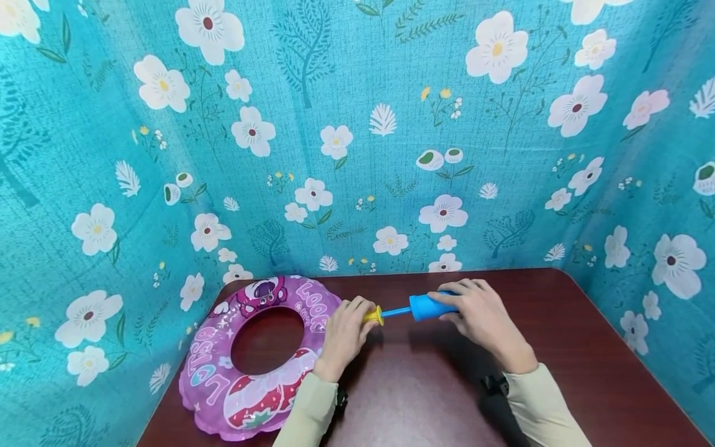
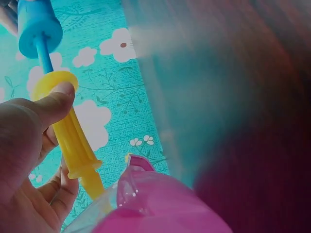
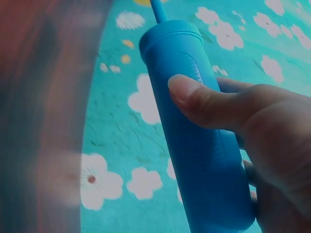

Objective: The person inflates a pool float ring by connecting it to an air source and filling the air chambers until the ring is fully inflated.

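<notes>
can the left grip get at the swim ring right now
Probably yes: the left grip is right by the swim ring, and no barrier shows between them. It holds the yellow pump handle, though, so it would likely have to let go first.

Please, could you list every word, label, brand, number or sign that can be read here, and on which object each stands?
"LOO", then unclear letters: upper right of the glossy pink-purple inflatable plastic ring, in the head view.
Large letters on the ring's left side: too unclear to quote.
Fine pale marks on the blue plastic cylinder: too blurred to read.
</notes>
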Motion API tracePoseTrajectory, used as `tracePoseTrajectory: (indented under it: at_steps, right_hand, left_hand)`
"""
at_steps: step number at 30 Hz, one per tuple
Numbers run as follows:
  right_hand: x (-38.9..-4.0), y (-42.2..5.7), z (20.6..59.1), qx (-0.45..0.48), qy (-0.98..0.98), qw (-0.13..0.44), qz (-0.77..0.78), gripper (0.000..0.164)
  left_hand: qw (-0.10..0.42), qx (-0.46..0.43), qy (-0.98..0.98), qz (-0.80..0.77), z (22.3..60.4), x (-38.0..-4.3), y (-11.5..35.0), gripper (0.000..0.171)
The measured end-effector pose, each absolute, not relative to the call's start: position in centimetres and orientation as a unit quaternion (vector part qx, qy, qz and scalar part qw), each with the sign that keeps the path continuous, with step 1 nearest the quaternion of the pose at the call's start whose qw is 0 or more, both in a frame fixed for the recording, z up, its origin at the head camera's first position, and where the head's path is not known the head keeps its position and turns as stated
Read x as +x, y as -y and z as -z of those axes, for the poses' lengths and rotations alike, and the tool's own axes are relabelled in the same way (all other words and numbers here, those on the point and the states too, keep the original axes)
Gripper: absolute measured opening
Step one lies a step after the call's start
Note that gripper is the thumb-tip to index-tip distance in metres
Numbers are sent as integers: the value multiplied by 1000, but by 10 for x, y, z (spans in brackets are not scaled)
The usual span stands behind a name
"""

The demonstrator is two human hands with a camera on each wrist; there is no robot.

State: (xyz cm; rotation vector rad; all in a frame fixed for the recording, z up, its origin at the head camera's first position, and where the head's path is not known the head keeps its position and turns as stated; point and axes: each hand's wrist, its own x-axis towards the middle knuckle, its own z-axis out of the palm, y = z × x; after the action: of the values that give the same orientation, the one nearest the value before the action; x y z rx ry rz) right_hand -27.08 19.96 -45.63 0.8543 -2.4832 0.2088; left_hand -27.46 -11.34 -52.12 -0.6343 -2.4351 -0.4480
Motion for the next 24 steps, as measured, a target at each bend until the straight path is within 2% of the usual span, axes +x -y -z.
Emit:
tracePoseTrajectory:
  at_steps: [6, 12, 17, 24]
  right_hand:
    - [-269, -194, 454, 327, 904, 270, -61, 58]
    - [-267, -166, 471, 338, 894, 292, -34, 56]
    - [-267, -151, 483, 345, 889, 299, -28, 57]
    - [-272, -177, 467, 343, 893, 287, -48, 58]
  left_hand:
    - [285, -258, 909, 158, 520, -276, 114, 26]
    - [268, -291, 905, 158, 520, -276, 111, 30]
    - [259, -279, 910, 167, 520, -276, 110, 32]
    - [263, -273, 909, 175, 519, -277, 113, 28]
